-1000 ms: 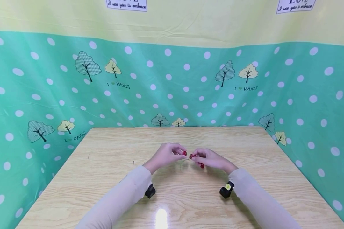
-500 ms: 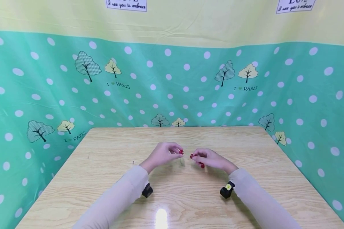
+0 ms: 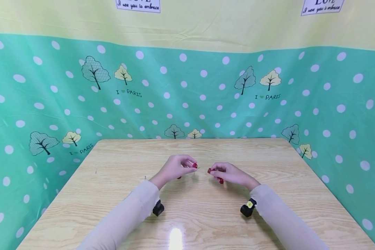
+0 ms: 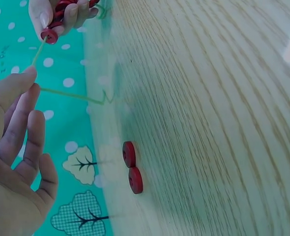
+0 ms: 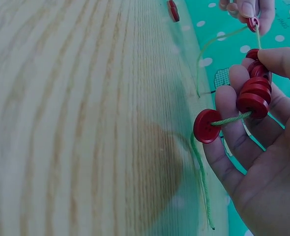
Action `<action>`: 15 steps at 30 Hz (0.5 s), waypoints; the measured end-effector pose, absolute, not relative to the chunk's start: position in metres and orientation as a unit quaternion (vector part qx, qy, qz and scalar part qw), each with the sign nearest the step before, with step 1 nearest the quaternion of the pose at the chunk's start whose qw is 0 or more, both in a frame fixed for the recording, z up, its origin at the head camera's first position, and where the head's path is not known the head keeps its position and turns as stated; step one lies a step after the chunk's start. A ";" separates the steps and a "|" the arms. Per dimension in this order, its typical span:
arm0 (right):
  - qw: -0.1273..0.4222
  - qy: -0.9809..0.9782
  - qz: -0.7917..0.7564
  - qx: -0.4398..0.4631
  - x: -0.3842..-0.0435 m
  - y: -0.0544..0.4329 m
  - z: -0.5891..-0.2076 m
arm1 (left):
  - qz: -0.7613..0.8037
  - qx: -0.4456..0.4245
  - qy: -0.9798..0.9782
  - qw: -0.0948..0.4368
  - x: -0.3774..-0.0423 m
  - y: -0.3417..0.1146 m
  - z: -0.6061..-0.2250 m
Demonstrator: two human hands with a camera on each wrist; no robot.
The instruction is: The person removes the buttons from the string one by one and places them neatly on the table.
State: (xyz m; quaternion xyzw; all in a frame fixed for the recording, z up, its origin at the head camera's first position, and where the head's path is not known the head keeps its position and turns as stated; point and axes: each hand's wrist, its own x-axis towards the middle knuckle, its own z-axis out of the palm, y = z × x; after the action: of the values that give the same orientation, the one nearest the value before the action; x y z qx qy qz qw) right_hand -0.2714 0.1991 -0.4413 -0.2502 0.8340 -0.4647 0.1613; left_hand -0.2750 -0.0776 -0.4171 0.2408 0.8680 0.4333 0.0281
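Note:
My left hand (image 3: 175, 167) pinches a small red button (image 5: 253, 23) between thumb and fingertips, with a thin green string (image 4: 73, 95) running through it. The string's loose end trails from these fingers toward the table. In the left wrist view that button is hidden behind the fingertips. Opposite, my right hand (image 3: 230, 173) holds a row of red buttons (image 5: 254, 93) threaded on the same string, its thumb and index finger pinching the end nearest the left hand. One strung button (image 5: 207, 126) hangs apart from the row, and a string tail (image 5: 202, 182) dangles below it.
Two more red buttons (image 4: 129, 154) lie touching on the wooden table (image 3: 206, 215), below the left hand. A patterned green cloth (image 3: 203, 86) hangs beyond the table's far edge and at both sides. Black wrist cameras (image 3: 158, 208) sit under both forearms.
My left hand has drawn left, away from the right hand, with the red button at its fingertips. A loose button now shows below it. The right hand has hardly moved.

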 end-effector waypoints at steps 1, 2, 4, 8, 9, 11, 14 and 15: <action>0.161 0.834 -0.465 -0.251 -0.271 0.199 -0.441 | 0.434 0.239 0.868 0.028 -0.275 -0.078 -0.417; 0.161 0.834 -0.465 -0.251 -0.271 0.199 -0.441 | 0.434 0.236 0.869 0.028 -0.275 -0.078 -0.417; 0.162 0.833 -0.466 -0.251 -0.271 0.199 -0.441 | 0.436 0.231 0.869 0.029 -0.274 -0.079 -0.418; 0.164 0.832 -0.468 -0.248 -0.271 0.199 -0.441 | 0.441 0.228 0.867 0.029 -0.274 -0.081 -0.418; 0.165 0.832 -0.468 -0.247 -0.271 0.199 -0.441 | 0.443 0.228 0.867 0.029 -0.275 -0.082 -0.418; 0.165 0.833 -0.467 -0.244 -0.271 0.199 -0.442 | 0.448 0.227 0.864 0.032 -0.275 -0.084 -0.419; 0.165 0.834 -0.467 -0.243 -0.270 0.199 -0.442 | 0.455 0.225 0.861 0.036 -0.275 -0.086 -0.419; 0.165 0.835 -0.466 -0.242 -0.270 0.199 -0.441 | 0.457 0.225 0.860 0.037 -0.275 -0.087 -0.419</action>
State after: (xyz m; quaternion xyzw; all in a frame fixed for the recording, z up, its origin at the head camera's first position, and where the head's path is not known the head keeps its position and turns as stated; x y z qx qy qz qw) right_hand -0.2698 0.1987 -0.4414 -0.2421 0.8348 -0.4662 0.1647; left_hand -0.2751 -0.0865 -0.4191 0.2251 0.8600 0.4566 0.0373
